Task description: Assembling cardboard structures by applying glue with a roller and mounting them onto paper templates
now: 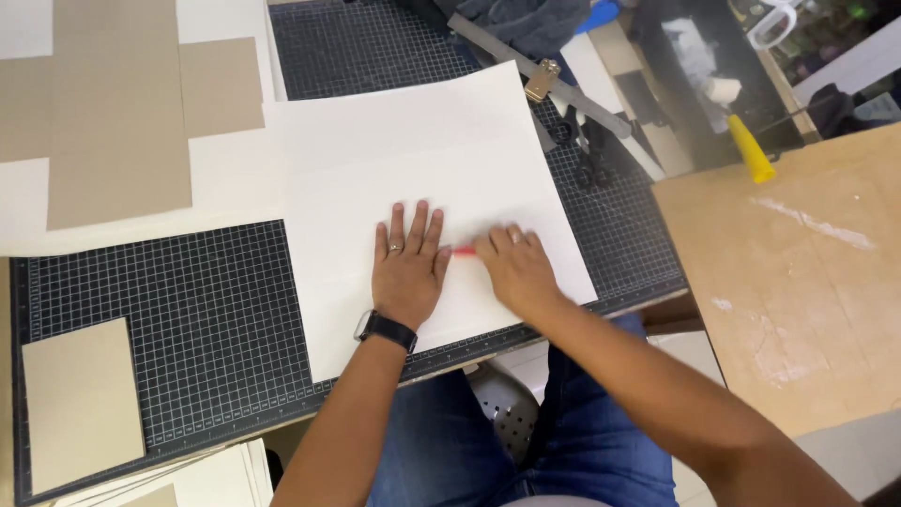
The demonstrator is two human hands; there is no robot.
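Now left hand (407, 265) flat, fingers spread, pinning white sheet (422, 178) mid-frame on cutting mat (169, 319). Right hand (514, 268) gripping red tool (463, 251). I judge: keep sheet pinned, stroke slowly and evenly.

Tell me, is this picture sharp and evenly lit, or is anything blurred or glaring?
Head view: even, soft light, no harsh glare; the left hand and white sheet are fairly sharp, the right hand on the red pen slightly soft; the far top-right clutter is dim and blurry.
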